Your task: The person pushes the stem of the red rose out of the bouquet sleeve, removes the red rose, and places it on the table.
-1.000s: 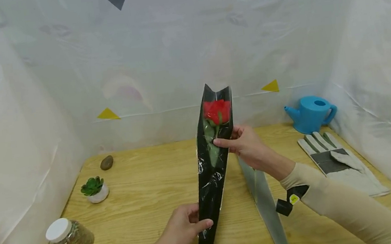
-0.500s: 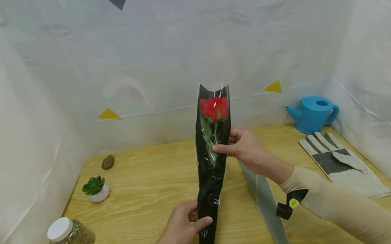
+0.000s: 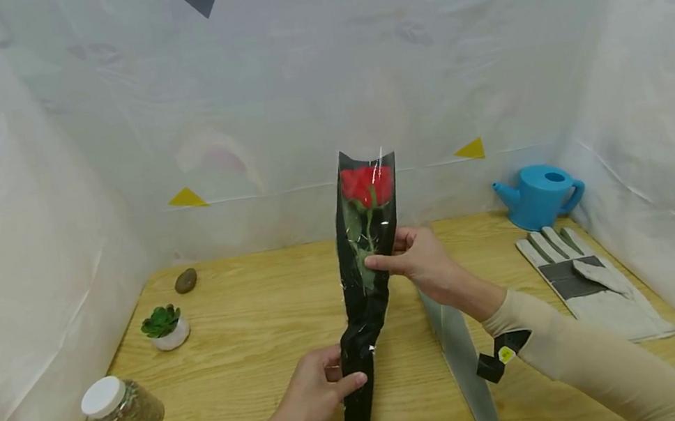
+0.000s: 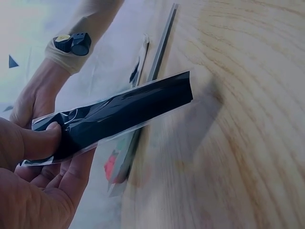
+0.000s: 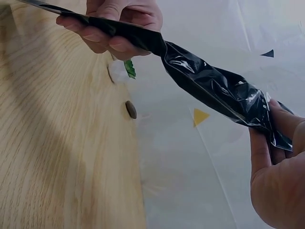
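Note:
A red rose (image 3: 366, 186) with green leaves sits inside a long black flower sleeve (image 3: 367, 305) with a clear front. Upright above the table, the sleeve is held by both hands. My left hand (image 3: 310, 396) pinches its narrow lower part, thumb in front and fingers behind. Higher up, my right hand (image 3: 423, 263) grips it just under the bloom, thumb across the clear front. Between the hands the black sleeve (image 5: 205, 78) is creased and bent, as the right wrist view shows. Its lower end (image 4: 143, 102) sticks out past my left hand's thumb in the left wrist view.
Behind my right hand a long grey sleeve (image 3: 461, 357) lies on the wooden table (image 3: 248, 306). At right are a blue watering can (image 3: 538, 198) and work gloves (image 3: 593, 284). A stone (image 3: 186, 280), a potted succulent (image 3: 165, 326) and a lidded jar (image 3: 124, 409) stand at left.
My right hand has moved slightly down and left with the upper sleeve. The black sleeve has buckled and creased between the hands. My left hand has stayed nearly still.

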`<state>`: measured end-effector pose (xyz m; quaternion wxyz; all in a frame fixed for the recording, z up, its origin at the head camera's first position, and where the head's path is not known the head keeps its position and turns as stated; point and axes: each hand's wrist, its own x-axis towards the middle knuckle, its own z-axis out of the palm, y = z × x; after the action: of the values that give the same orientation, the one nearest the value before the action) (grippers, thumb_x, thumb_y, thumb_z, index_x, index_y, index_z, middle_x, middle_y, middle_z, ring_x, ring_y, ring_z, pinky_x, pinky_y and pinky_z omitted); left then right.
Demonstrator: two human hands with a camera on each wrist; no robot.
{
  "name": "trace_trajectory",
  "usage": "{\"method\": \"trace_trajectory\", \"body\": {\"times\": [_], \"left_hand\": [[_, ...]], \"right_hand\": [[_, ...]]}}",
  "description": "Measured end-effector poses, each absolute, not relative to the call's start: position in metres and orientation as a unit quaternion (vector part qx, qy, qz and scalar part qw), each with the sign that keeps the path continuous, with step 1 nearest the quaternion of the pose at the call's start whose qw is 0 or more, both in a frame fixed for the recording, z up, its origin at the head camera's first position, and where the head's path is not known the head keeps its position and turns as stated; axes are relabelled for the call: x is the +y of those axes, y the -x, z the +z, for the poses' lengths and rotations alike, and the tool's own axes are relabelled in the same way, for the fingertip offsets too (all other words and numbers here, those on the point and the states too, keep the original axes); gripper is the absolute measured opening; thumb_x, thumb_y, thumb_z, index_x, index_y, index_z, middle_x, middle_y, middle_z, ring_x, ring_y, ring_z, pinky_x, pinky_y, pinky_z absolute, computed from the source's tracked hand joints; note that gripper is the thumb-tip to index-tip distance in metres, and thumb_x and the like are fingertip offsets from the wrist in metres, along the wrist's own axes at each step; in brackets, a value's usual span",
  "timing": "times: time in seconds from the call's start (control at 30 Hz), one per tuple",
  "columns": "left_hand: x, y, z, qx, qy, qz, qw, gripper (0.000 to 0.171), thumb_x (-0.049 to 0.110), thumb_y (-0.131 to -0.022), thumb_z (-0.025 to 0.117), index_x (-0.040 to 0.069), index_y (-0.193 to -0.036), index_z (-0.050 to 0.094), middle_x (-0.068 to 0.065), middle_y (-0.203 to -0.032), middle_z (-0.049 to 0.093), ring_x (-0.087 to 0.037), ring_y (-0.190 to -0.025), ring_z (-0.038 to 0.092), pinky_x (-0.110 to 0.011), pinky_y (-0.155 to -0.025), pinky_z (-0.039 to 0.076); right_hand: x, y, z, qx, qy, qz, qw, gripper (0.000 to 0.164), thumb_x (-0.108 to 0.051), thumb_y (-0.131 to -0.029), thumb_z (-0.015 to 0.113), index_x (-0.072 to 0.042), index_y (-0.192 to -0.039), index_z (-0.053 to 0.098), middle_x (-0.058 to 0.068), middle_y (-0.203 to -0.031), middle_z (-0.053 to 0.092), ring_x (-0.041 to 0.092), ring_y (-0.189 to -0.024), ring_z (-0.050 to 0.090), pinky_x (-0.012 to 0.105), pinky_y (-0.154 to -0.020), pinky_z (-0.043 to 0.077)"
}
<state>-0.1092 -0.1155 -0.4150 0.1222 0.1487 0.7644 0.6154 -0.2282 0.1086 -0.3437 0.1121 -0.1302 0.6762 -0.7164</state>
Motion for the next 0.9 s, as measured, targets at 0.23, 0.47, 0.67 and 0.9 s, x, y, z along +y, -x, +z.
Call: {"method": "trace_trajectory", "body": {"times": [0.23,0.47,0.67,0.9], "left_hand": [[-0.1189,0.1111,-0.4127,0.770,-0.151,0.607,0.126,0.017,0.004,-0.090,0.072,0.002,-0.107,0.069,-0.005,-0.094,0.071,-0.018,-0.086,0.070,-0.032,-0.067,0.057],[-0.1175,0.1118,-0.4114,0.776,-0.148,0.601,0.122,0.017,0.005,-0.090,0.073,0.003,-0.107,0.070,-0.005,-0.092,0.071,-0.017,-0.085,0.070,-0.031,-0.066,0.056],[-0.1171,0.1119,-0.4091,0.783,-0.151,0.593,0.115,0.015,0.006,-0.089,0.074,0.004,-0.102,0.069,-0.007,-0.090,0.070,-0.015,-0.085,0.070,-0.029,-0.067,0.055],[-0.1180,0.1116,-0.4077,0.780,-0.151,0.596,0.118,0.016,0.006,-0.089,0.074,0.003,-0.105,0.069,-0.006,-0.092,0.070,-0.016,-0.086,0.070,-0.030,-0.067,0.056]], "right_hand": [[0.1086,0.2303,-0.3487,0.670,0.144,-0.719,0.113,0.043,-0.009,-0.082,0.082,0.005,-0.118,0.064,0.013,-0.105,0.071,0.025,-0.096,0.067,0.035,-0.083,0.054],[0.1073,0.2289,-0.3492,0.668,0.154,-0.718,0.124,0.047,-0.006,-0.081,0.082,0.006,-0.122,0.063,0.016,-0.110,0.070,0.028,-0.100,0.068,0.037,-0.083,0.054],[0.1065,0.2273,-0.3505,0.671,0.151,-0.714,0.134,0.049,-0.007,-0.082,0.082,0.007,-0.124,0.062,0.017,-0.114,0.069,0.028,-0.105,0.066,0.037,-0.089,0.052],[0.1050,0.2251,-0.3531,0.669,0.149,-0.715,0.139,0.049,-0.007,-0.081,0.083,0.006,-0.124,0.062,0.017,-0.113,0.069,0.029,-0.104,0.067,0.038,-0.090,0.051]]}}
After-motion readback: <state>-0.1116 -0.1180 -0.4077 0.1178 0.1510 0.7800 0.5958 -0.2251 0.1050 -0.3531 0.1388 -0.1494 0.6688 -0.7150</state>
